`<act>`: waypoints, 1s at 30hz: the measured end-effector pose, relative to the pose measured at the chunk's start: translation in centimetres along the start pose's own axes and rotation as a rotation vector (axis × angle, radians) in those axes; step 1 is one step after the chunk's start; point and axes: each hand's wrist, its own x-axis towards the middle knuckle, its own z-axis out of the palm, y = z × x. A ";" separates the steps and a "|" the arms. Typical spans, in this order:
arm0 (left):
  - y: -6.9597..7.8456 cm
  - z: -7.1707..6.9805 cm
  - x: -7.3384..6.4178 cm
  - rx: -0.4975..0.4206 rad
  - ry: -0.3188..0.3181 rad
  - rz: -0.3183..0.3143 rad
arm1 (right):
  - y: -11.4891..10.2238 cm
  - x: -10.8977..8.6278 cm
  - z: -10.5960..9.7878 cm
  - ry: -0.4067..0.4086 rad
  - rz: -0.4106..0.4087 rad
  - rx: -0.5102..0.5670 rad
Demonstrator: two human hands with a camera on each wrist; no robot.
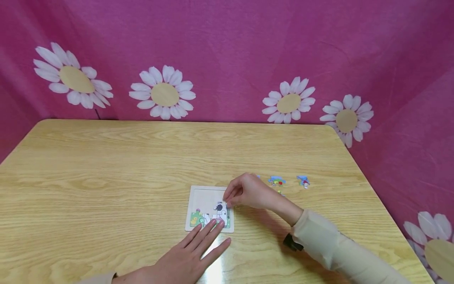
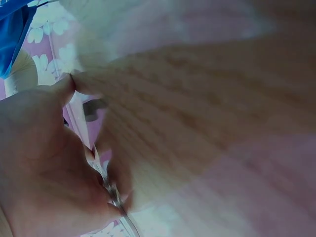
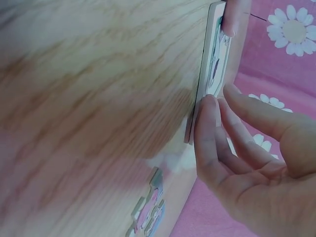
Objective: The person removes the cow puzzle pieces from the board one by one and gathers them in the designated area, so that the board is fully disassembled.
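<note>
A wooden jigsaw tray (image 1: 209, 188) with a pale raised border lies on the table, pieces filling its lower and right parts. Among them are a green piece with a yellow duck (image 1: 194, 219) and a white piece with a dark patch (image 1: 220, 207). My left hand (image 1: 193, 252) rests across the tray's front edge, fingers straight, fingertips on the lower pieces. At the tray's right border is my right hand (image 1: 250, 192), thumb and fingers bent together; the right wrist view has these fingertips (image 3: 210, 101) right at the tray's edge. I cannot tell whether they pinch a piece.
Loose jigsaw pieces lie right of the tray, including a blue and green one (image 1: 276, 180) and a blue one with red (image 1: 303, 181); my right hand partly covers others. Behind the wooden table (image 1: 106, 165) hangs a pink cloth (image 1: 227, 47) with white daisies.
</note>
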 end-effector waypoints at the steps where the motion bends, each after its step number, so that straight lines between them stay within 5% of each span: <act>1: 0.0 0.1 0.0 0.007 0.004 0.001 | 0.0 0.0 0.0 -0.002 0.002 0.004; 20: -0.1 0.2 0.1 0.029 0.001 0.004 | -0.2 -0.1 1.1 -0.007 -0.050 0.023; 30: 0.0 0.2 0.1 0.051 -0.004 -0.001 | 0.3 -1.3 -0.3 0.011 -0.036 0.061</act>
